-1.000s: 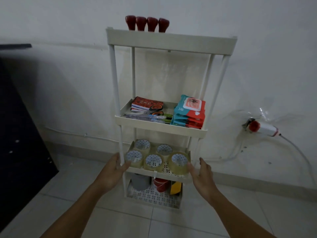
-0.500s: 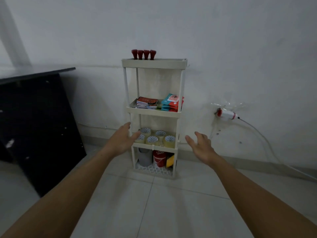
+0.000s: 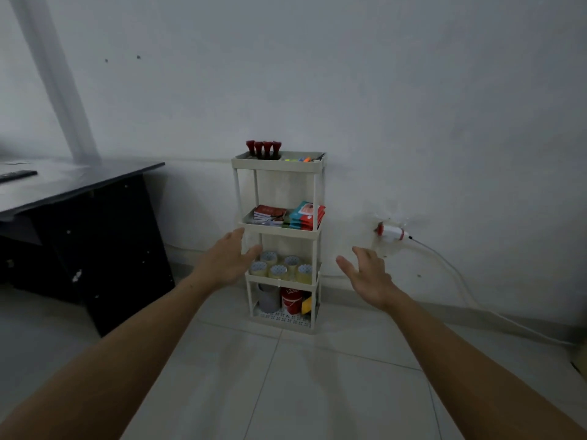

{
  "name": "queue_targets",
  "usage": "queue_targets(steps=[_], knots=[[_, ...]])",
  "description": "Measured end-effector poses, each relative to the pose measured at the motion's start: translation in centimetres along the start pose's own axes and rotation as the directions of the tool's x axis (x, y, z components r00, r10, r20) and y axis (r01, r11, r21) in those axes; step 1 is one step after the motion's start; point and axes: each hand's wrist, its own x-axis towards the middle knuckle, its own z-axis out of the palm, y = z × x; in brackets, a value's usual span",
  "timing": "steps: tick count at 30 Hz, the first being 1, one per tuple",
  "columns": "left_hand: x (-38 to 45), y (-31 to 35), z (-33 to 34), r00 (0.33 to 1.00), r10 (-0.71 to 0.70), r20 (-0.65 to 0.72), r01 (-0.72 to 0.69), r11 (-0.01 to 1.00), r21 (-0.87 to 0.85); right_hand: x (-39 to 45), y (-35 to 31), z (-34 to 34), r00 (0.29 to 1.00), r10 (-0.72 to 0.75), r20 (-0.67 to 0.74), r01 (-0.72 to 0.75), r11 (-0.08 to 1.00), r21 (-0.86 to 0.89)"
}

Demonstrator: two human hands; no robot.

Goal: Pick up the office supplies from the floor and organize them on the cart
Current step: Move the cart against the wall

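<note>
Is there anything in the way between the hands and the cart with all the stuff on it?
Nothing visible. The left hand and right hand are open and empty in front of the cart, with only bare floor tiles below them. No supplies show on the floor.

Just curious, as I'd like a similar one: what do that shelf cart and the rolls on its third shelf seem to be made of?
The cart looks like matte cream plastic: moulded trays, slim posts, a perforated bottom shelf. The tape rolls seem glossy clear-yellowish plastic film; pale cores show through their centres.
</note>
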Motion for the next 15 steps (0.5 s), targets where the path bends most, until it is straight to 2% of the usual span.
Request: queue_targets(steps=[9,15], knots=[[1.4,7.1,-13.5,0.990,-0.093,0.106,0.096,0.995,-0.020,1.0,-12.2,-11.6,0.991,-0.035,0.132,0.034,0.999,0.012],[2.8,10.8,-21.7,0.964,-0.186,0.188,0.187,0.982,0.014,1.5,-18.4,-18.5,0.975,0.021,0.223,-0.024,1.000,0.009]])
